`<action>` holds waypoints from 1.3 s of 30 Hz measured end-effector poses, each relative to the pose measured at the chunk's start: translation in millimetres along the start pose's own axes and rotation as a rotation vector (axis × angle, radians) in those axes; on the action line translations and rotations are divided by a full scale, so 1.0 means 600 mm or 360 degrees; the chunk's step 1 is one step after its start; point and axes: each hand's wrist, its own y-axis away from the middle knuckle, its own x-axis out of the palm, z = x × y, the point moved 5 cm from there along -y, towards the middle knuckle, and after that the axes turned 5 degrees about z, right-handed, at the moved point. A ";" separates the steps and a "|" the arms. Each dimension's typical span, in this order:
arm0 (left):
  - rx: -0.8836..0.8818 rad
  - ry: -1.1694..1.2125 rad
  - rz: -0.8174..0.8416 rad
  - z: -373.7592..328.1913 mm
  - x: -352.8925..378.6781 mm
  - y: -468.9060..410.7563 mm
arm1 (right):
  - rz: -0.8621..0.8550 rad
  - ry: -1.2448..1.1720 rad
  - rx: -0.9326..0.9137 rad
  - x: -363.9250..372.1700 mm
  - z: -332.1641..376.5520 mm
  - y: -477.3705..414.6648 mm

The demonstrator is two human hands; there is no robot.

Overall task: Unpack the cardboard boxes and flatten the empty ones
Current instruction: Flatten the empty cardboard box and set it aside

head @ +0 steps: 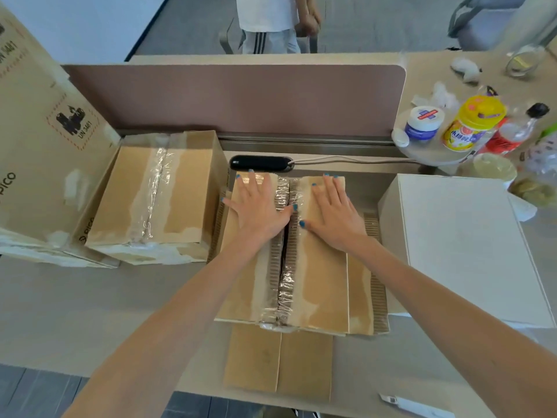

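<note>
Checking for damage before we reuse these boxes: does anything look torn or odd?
Yes. The middle box under the left hand and right hand has outer paper stripped along its seam, baring corrugation, with crumpled tape remaining. The left box shows similar torn patches.

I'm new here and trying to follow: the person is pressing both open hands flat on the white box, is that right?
Not quite. The left hand and right hand are open and flat, but they press the brown cardboard box in the middle, either side of its taped seam. The white box lies untouched beside it, as the head view shows.
</note>
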 end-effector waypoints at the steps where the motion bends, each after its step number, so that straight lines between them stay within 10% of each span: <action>1: -0.0019 -0.0012 0.0015 -0.003 -0.001 -0.003 | -0.0004 -0.0008 -0.0002 0.000 -0.001 -0.001; 18: 0.0096 0.1241 0.0029 0.122 -0.165 0.022 | 0.0023 -0.0050 0.0005 -0.002 -0.008 -0.005; 27: -0.0193 0.0234 -0.0415 0.220 -0.176 0.039 | -0.0006 0.0246 0.0407 -0.026 0.094 -0.044; 39: 0.0199 -0.0416 -0.0059 0.166 -0.018 0.015 | -0.0039 -0.0183 0.0354 -0.043 0.092 -0.064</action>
